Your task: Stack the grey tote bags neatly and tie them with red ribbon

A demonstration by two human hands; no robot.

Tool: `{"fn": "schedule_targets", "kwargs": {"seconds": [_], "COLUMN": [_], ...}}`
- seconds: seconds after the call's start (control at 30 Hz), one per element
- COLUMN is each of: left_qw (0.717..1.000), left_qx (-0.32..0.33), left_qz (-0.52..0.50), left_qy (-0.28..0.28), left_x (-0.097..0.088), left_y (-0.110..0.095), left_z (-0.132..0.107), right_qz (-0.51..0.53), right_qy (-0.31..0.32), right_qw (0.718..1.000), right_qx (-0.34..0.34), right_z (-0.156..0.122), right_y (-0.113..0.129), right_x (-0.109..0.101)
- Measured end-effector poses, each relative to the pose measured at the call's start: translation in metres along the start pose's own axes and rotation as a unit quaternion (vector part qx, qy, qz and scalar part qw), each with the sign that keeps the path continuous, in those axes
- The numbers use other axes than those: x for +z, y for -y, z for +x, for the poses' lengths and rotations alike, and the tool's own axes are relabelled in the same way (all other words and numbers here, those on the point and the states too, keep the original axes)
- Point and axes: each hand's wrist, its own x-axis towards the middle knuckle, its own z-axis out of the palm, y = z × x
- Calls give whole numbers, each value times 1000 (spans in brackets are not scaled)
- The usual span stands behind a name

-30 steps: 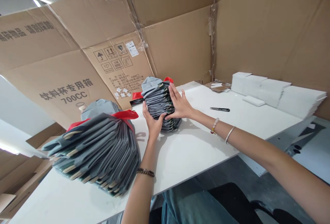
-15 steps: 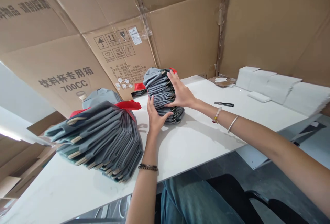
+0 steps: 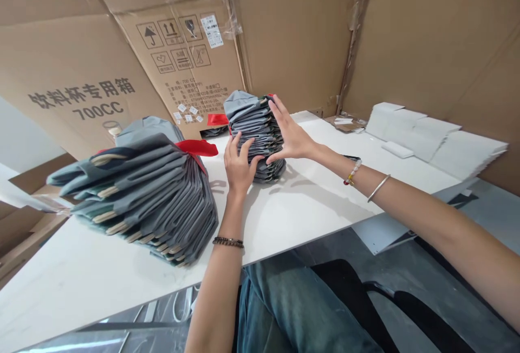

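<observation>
A small stack of folded grey items (image 3: 254, 131) stands on the white table (image 3: 309, 212) near the back. My left hand (image 3: 236, 166) presses its fingers against the stack's near left side. My right hand (image 3: 289, 135) lies flat against the stack's right side, fingers stretched out. Both hands squeeze the pile between them. A larger fanned stack of the same grey items (image 3: 142, 190), tied with a red ribbon (image 3: 197, 148), lies at the left.
Flattened cardboard boxes (image 3: 122, 60) form a wall behind and to the right. White folded sheets (image 3: 422, 136) are piled at the right back. Black scissors (image 3: 352, 158) lie partly hidden behind my right wrist. A dark chair seat (image 3: 357, 299) shows below the table edge.
My left hand has slid up the near side of the small stack, fingers now pointing upward. My right hand has flattened against the side. The view has shifted downward.
</observation>
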Motion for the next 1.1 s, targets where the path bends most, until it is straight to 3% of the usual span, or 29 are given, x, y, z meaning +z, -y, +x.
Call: {"fn": "schedule_targets", "kwargs": {"seconds": [0.27, 0.53, 0.77, 0.97, 1.1], "left_qw": [999, 995, 991, 989, 990], "left_qx": [-29, -68, -102, -116, -110], "left_qz": [-15, -32, -42, -85, -82], "left_qy": [7, 59, 75, 32, 10], "left_x": [-2, 4, 14, 23, 20], "left_y": [-1, 14, 8, 5, 3], "left_z": [-7, -20, -16, -12, -5], "right_qz": [-10, -3, -13, -12, -17], "right_qy": [-16, -27, -18, -16, -27], "right_qw": [1000, 1000, 1000, 1000, 999], "right_qx": [12, 0, -1, -2, -5], "right_z": [-15, 0, 3, 2, -15], "right_y": [7, 1, 8, 8, 2], "right_x": [15, 6, 2, 3, 11]}}
